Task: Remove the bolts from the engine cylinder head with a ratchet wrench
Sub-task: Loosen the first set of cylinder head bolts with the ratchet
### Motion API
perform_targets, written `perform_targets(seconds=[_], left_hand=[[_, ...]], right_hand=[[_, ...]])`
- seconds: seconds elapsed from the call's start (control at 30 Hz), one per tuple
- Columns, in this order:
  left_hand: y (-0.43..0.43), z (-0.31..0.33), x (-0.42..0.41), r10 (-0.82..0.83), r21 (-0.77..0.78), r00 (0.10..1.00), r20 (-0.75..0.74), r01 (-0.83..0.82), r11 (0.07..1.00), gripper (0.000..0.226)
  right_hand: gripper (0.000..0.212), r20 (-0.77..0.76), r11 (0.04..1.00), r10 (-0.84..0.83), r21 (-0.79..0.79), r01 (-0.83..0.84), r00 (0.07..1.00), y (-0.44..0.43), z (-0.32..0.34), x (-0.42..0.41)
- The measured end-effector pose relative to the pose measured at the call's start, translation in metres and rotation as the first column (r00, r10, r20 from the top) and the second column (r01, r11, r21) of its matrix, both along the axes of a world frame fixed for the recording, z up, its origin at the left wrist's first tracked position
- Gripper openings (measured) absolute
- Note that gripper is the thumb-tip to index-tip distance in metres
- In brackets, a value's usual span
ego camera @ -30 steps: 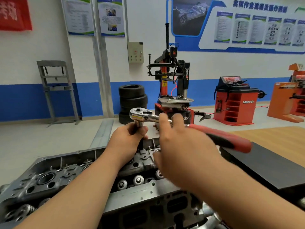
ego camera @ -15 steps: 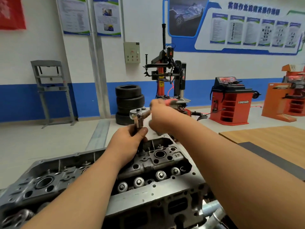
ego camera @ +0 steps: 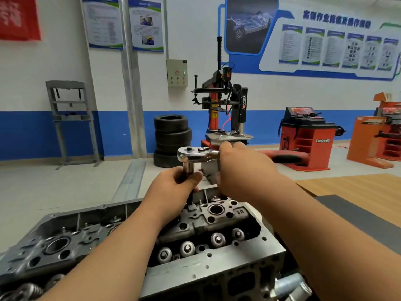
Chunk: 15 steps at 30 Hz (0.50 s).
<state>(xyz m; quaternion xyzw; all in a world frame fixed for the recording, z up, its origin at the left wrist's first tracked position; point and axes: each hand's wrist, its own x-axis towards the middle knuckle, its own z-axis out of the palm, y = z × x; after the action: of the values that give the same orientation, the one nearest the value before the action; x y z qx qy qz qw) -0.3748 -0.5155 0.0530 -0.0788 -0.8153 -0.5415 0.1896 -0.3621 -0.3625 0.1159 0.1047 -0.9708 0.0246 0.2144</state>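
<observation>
**Inspector:** Where is the workpiece?

**Operator:** A grey shop press frame [ego camera: 69,118] stands far left, against the wall. The engine cylinder head [ego camera: 208,266] lies across the lower view in front of me, with its valve springs and bores facing up.

**Inspector:** Left hand?

**Operator:** My left hand [ego camera: 173,187] is clenched round the chrome socket extension [ego camera: 191,168], which stands upright over the right end of the head. I cannot make out a bolt beneath it, because my fingers cover that spot.

**Inspector:** The tool?

**Operator:** The ratchet wrench [ego camera: 196,154] sits on top of the extension, just above my left hand, with its head level. Behind it are a stack of tyres [ego camera: 172,137] and a tyre changer [ego camera: 223,101].

**Inspector:** Right hand?

**Operator:** My right hand [ego camera: 243,170] grasps the wrench shank just beside the ratchet head, fingers curled over it. The red handle [ego camera: 288,158] projects to the right past that hand. Further right are a red wheel balancer [ego camera: 308,137] and a dark mat [ego camera: 358,216] on a wooden top [ego camera: 347,183].
</observation>
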Motion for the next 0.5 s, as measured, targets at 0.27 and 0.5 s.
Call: perform_targets(seconds=[0.27, 0.5], left_hand=[[-0.005, 0.001, 0.003, 0.000, 0.023, 1.000, -0.012, 0.001, 1.000, 0.015], [-0.002, -0.001, -0.002, 0.004, 0.005, 1.000, -0.018, -0.004, 1.000, 0.020]], right_hand=[[0.075, 0.244, 0.901, 0.380, -0.317, -0.297, 0.892, -0.045, 0.007, -0.071], [0.063, -0.052, 0.996, -0.036, 0.078, 0.040, 0.998, -0.002, -0.005, -0.010]])
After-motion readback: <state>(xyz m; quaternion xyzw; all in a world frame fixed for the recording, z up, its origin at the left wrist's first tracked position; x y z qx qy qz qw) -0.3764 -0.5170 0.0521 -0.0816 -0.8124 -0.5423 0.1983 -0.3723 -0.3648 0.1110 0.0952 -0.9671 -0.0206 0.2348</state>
